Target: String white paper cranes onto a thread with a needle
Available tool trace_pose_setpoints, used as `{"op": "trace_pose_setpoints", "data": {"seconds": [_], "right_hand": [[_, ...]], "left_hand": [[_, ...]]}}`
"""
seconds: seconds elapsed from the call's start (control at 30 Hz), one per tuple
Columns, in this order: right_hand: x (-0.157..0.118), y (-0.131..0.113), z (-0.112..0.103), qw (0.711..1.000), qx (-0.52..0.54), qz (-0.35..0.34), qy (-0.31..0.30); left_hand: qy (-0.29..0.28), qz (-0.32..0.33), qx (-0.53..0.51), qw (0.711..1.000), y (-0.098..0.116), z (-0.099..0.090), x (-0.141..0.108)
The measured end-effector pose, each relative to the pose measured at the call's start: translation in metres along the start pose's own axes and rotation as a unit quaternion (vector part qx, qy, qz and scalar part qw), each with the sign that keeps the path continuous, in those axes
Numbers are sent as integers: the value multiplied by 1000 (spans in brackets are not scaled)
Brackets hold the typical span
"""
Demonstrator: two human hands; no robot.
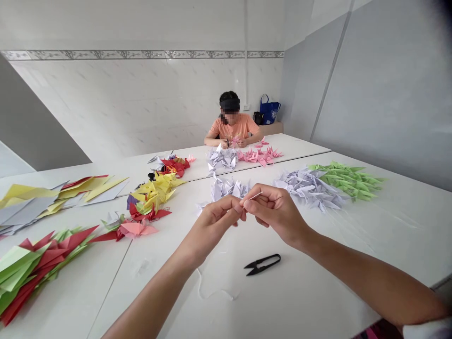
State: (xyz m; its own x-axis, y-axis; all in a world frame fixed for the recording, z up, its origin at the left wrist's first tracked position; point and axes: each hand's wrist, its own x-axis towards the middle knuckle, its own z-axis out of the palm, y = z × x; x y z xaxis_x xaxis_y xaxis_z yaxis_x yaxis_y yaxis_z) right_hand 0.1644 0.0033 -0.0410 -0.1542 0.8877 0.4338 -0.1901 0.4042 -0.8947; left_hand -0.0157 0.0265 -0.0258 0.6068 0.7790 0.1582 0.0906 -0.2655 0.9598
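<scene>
While pinched at the fingertips of the left hand [213, 226], a slim steel needle [254, 196] above the white table [388, 249], long axis slanting up and to the right, free end passing over the right hand [277, 214]. Left fingers clenched tight on the needle's lower end; right fingers [263, 209] curled inward and touching the left fingertips, any grip of theirs on the needle impossible to tell. Below the wrists, a loose white thread [215, 293] on the tabletop, any link to the needle too fine to make out. Just beyond it, closed black thread snips [262, 264], blades to the left, well clear of both hands.

Just past the hands, a heap of white paper cranes [228, 188]; to the right, a lilac-white heap [309, 189] beside green cranes [348, 181]. To the left, yellow cranes [155, 190] and red-and-green folded paper [35, 268]. Farther along, pink cranes [259, 156] near a seated person in a salmon T-shirt [233, 127]. Behind that person, on a low ledge by the wall, a blue tote bag [269, 109], contents hidden.
</scene>
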Motion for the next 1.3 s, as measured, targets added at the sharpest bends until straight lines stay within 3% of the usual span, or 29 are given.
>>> {"op": "trace_pose_setpoints", "data": {"seconds": [0.2,0.3,0.43,0.53,0.63,0.77,0.93,1.07,1.2,1.3], "right_hand": [[-3,-1,-2,1000,-24,9,13],[-4,-2,-4,999,-39,7,19],[-4,-3,-4,1000,-28,4,4],[-3,-5,-2,999,-34,2,6],[-3,-8,-2,999,-40,1,13],[-3,-7,-3,998,-64,-3,28],[-3,-4,-5,997,-74,7,17],[-8,0,-11,996,-82,40,20],[-21,19,-26,993,-63,98,-30],[-37,39,-40,979,-123,155,-57]], "left_hand": [[-56,-22,-77,995,1,5,-2],[-45,-63,-94,993,-3,7,-1],[-5,-31,-28,999,-1,6,0],[-12,5,55,998,4,4,1],[-32,-16,89,995,7,5,0],[-44,-23,1,999,3,10,-1],[-6,-46,-60,997,-5,11,1],[43,-19,-14,999,-5,6,2],[59,-14,-6,998,-3,1,2],[59,-22,-10,998,-4,-2,2]]}}
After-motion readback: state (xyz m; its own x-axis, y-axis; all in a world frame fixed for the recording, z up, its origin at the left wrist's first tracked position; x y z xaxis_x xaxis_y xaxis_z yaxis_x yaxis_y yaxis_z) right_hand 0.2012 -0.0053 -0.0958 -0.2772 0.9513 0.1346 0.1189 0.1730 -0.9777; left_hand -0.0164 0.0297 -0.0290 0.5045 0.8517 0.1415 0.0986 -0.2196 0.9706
